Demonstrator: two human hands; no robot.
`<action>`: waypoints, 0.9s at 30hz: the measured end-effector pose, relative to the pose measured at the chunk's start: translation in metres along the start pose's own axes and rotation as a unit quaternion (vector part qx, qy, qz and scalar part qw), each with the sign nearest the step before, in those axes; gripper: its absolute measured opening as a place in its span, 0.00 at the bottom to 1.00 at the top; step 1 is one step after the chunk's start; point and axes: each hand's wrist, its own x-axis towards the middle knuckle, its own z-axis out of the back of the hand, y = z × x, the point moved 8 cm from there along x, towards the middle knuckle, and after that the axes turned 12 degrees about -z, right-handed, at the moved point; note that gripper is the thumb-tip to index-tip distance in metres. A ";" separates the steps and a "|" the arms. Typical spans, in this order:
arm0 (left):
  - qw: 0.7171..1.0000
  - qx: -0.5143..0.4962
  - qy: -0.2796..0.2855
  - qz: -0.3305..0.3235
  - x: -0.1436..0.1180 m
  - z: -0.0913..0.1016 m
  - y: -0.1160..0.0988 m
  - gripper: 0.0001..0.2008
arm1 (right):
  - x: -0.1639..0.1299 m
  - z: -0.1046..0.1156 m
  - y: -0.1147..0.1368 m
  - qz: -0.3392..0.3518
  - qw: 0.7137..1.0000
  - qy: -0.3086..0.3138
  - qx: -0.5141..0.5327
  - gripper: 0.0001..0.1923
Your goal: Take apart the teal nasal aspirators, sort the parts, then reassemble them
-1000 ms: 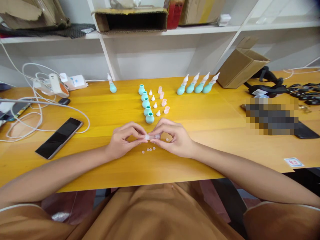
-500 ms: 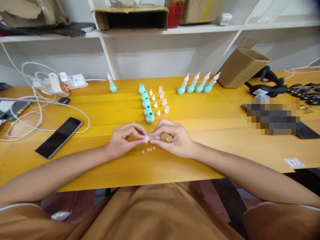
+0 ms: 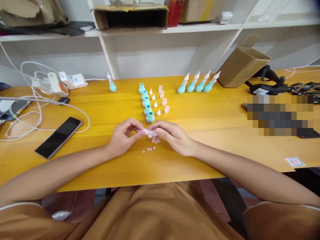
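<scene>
Clear piece (image 3: 149,132): pinched between left hand (image 3: 124,136) and right hand (image 3: 172,136) fingers; discs (image 3: 149,149) at 6 o'clock. Keep grip light, aligned.

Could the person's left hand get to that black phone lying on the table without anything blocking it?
Probably yes. The left hand is pinching a small clear part together with the right hand, so it would have to let go first. Only bare table lies between it and the phone.
</scene>
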 end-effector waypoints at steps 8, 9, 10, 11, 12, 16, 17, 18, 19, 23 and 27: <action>1.000 0.001 -0.001 0.007 -0.001 0.002 0.003 0.10 | -0.001 -0.001 0.001 -0.011 1.000 -0.007 -0.010 0.16; 1.000 0.003 0.006 0.003 -0.001 0.001 0.002 0.09 | -0.001 -0.001 0.001 -0.011 1.000 -0.011 -0.014 0.16; 1.000 0.005 0.015 -0.002 -0.001 0.000 0.002 0.09 | 0.000 0.000 0.000 -0.009 1.000 -0.015 -0.018 0.15; 1.000 0.009 0.025 -0.009 0.000 -0.001 0.001 0.09 | 0.000 0.000 0.000 -0.007 1.000 -0.020 -0.021 0.14; 0.999 0.014 0.036 -0.018 0.000 -0.002 -0.001 0.10 | 0.000 0.001 0.000 -0.002 0.999 -0.024 -0.024 0.14; 0.995 0.057 0.068 -0.055 0.001 -0.004 -0.007 0.16 | -0.002 0.002 0.004 0.030 0.998 -0.034 -0.051 0.11; 0.993 0.072 0.072 -0.059 0.001 -0.004 -0.009 0.17 | -0.003 0.002 0.006 0.040 0.996 -0.038 -0.069 0.10; 0.991 0.085 0.077 -0.062 0.001 -0.004 -0.010 0.16 | -0.003 0.002 0.008 0.051 0.994 -0.043 -0.091 0.10; 0.990 0.096 0.080 -0.065 0.001 -0.004 -0.011 0.16 | -0.004 0.001 0.010 0.062 0.991 -0.049 -0.112 0.09; 0.985 0.116 0.092 -0.085 0.003 -0.006 -0.018 0.15 | -0.006 0.000 0.015 0.084 0.985 -0.057 -0.140 0.07; 0.982 0.127 0.098 -0.099 0.003 -0.008 -0.022 0.15 | -0.006 -0.002 0.015 0.079 0.989 -0.041 -0.120 0.08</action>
